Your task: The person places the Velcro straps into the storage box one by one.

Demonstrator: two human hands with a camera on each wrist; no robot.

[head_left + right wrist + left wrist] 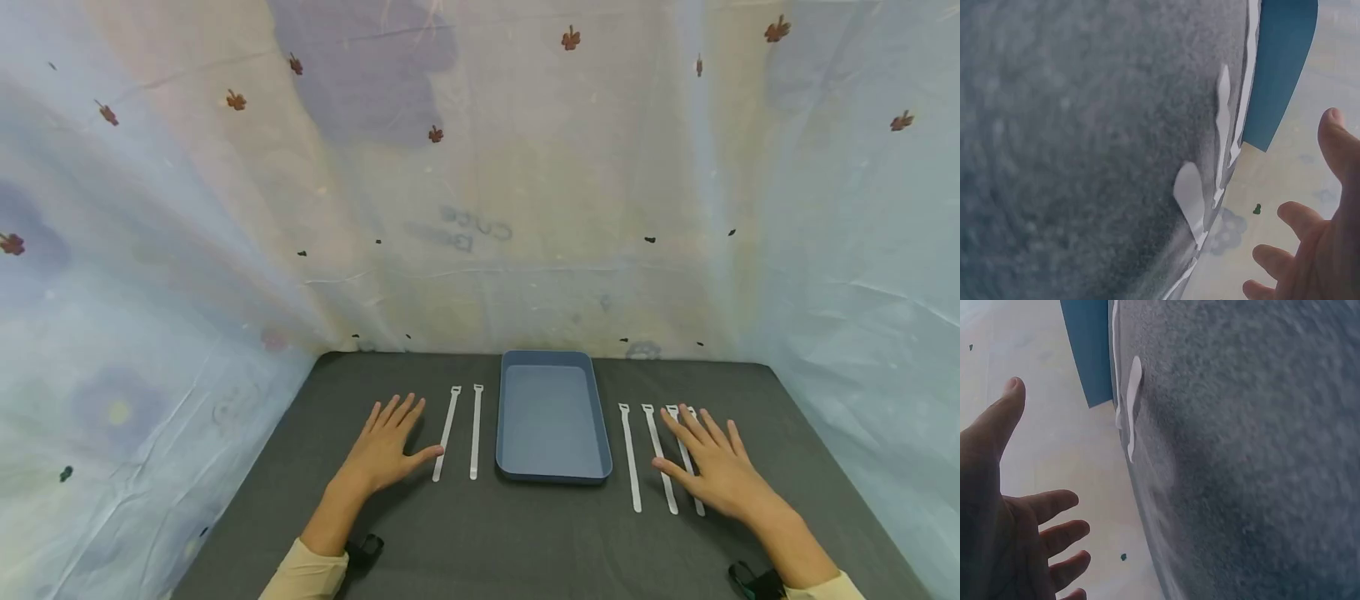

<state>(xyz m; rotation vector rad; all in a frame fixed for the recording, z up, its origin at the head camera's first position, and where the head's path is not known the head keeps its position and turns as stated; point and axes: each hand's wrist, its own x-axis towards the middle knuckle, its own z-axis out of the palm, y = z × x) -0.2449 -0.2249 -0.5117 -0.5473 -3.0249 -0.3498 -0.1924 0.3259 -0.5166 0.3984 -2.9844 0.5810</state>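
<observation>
My left hand [385, 452] hovers with spread fingers over the table's left part, its thumb tip overlapping a white strap [447, 433] in the head view. Another white strap [476, 432] lies between that one and the blue-grey tray [555, 417]. On the right, my right hand [712, 467] is spread above several white straps, partly covering two of them. Nearer the tray lie a white strap [631, 458] and a second strap [660, 458], both in full view. Each strap has a slotted buckle at its far end. Both wrist views show relaxed fingers, holding nothing.
Dark grey cloth [480, 542] covers the table. A pale patterned curtain [525, 208] hangs behind it and along both sides. Black wrist bands [366, 552] show beneath the wrists.
</observation>
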